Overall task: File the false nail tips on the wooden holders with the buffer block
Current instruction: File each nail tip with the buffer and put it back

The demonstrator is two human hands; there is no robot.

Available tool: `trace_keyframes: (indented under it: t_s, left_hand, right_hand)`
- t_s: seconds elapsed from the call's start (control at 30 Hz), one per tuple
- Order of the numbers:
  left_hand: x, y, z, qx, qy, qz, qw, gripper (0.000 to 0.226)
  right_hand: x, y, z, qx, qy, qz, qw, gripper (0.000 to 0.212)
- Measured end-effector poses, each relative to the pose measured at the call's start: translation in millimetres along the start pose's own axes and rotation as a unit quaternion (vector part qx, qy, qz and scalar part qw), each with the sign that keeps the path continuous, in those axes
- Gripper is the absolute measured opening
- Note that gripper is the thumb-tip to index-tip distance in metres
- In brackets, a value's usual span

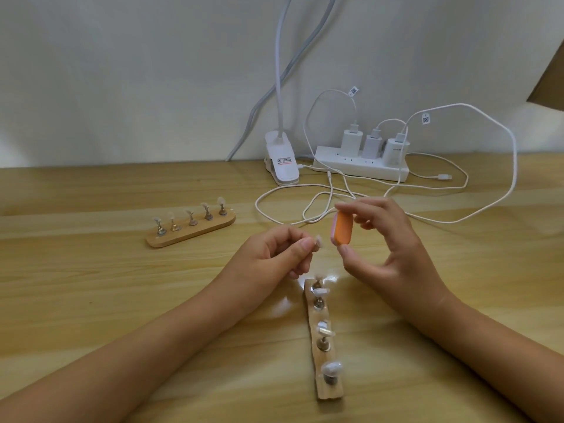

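Note:
My right hand [384, 239] pinches an orange and pink buffer block [342, 228] between thumb and fingers, held upright above the table. Just left of it, my left hand [274, 254] pinches a small stand carrying a pale nail tip [319, 242]; a narrow gap separates tip and block. Below my hands a wooden holder [325, 389] runs toward me, bearing several metal stands with nail tips. A second wooden holder [190, 232] with several nail tips lies at the left, further back.
A white power strip [363, 169] with three chargers sits by the wall. White cables [305, 206] loop over the table behind my hands. A white clip lamp base [282, 163] stands left of the strip. A brown cardboard corner [549, 83] shows at the upper right.

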State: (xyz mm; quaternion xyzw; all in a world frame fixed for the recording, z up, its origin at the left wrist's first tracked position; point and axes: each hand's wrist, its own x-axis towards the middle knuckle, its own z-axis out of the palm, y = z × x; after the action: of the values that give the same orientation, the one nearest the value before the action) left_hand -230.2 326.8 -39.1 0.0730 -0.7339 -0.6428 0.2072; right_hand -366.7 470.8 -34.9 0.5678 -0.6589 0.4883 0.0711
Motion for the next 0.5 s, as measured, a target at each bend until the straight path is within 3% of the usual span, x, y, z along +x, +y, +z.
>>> trace_keyframes:
  t_s: [0.17,0.33,0.5]
  left_hand:
    - [0.0,0.9,0.5,0.004,-0.011,0.001,1.000,0.018]
    - [1.2,0.0,0.2,-0.010,-0.001,-0.008,1.000,0.015]
    - [0.7,0.1,0.6,0.002,-0.006,-0.008,1.000,0.014]
  right_hand:
    - [-4.5,-3.7,3.3,-0.023,-0.033,-0.079,0.996,0.044]
    - [-0.4,-1.1,2.2,0.000,-0.004,-0.005,1.000,0.043]
    - [-4.0,-4.3,4.0,-0.021,-0.033,-0.061,0.997,0.044]
